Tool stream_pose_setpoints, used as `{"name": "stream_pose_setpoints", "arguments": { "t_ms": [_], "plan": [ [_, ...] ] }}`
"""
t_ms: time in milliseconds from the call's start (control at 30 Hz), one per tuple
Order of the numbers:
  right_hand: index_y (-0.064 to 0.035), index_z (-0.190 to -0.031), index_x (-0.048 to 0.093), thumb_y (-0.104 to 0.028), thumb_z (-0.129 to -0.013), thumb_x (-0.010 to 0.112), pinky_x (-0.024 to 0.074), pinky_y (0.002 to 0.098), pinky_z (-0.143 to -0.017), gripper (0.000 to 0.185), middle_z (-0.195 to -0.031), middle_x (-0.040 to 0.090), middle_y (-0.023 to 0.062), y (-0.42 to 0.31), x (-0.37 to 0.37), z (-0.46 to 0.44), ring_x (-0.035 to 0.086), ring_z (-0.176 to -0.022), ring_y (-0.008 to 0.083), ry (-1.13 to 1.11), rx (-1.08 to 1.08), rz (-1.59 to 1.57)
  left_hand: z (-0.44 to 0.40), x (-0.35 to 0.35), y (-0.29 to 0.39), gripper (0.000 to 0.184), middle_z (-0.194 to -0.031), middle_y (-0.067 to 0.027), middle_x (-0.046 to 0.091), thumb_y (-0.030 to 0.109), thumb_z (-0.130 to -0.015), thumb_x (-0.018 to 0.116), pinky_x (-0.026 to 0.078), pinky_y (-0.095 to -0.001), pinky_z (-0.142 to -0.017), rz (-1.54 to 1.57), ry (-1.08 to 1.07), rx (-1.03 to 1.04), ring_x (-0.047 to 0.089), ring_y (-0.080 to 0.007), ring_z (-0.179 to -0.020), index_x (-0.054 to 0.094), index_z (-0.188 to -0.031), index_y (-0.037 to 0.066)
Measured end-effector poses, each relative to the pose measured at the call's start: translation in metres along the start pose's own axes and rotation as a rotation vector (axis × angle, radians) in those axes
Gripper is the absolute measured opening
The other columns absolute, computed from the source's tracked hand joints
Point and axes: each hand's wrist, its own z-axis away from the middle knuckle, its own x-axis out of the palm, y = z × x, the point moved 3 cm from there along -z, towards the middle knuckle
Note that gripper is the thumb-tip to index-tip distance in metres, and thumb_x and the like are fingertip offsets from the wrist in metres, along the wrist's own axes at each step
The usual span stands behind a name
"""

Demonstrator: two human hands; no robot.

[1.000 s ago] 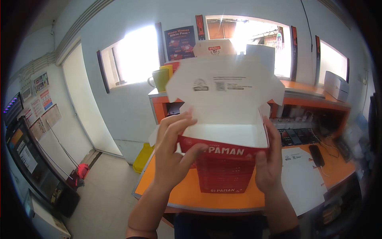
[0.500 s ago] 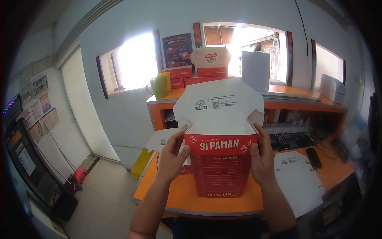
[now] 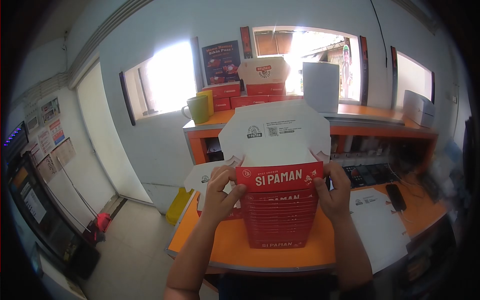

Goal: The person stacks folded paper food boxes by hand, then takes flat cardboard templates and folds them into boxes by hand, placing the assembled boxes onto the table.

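A red-and-white takeaway box (image 3: 279, 177) with a "SI PAMAN" front panel sits at the top of a tall stack of nested red boxes (image 3: 280, 222). Its white printed lid stands raised at the back. My left hand (image 3: 222, 194) grips the left front corner, thumb on the red panel and fingers curled behind the edge. On the opposite corner, my right hand (image 3: 333, 192) pinches the panel the same way. Behind my left hand, another opened box (image 3: 204, 181) is partly hidden. Flat white box sheets (image 3: 375, 227) lie to the right of the stack.
The orange table (image 3: 227, 247) carries the stack. A black phone (image 3: 396, 196) with a cable lies beside the sheets. Behind stands a higher orange counter (image 3: 212, 122) with a green mug (image 3: 199, 109) and several red boxes (image 3: 250, 101). A yellow container (image 3: 178, 206) stands left of the table.
The top box's front panel has risen slightly and tilted a little. My fingers have curled further over its two front corners, and the right hand has shifted slightly right.
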Motion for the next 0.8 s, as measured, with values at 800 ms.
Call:
{"name": "stream_pose_setpoints", "arguments": {
  "t_ms": [800],
  "plan": [
    [-0.0041,-0.107,0.054,-0.027,-0.102,0.064,0.0428,0.0382,-0.104,0.026,-0.103,0.062,0.01,-0.001,-0.006,-0.006,0.059,-0.111,0.0252,0.091,-0.003,-0.316,0.003,0.005,0.002,0.047,-0.122,-0.0081,0.059,0.038,-0.095,0.072,0.04,-0.0417,-0.108,0.292,0.013,-0.049,0.055,-0.0222,-0.115,0.053,-0.123,0.005]
  ]
}}
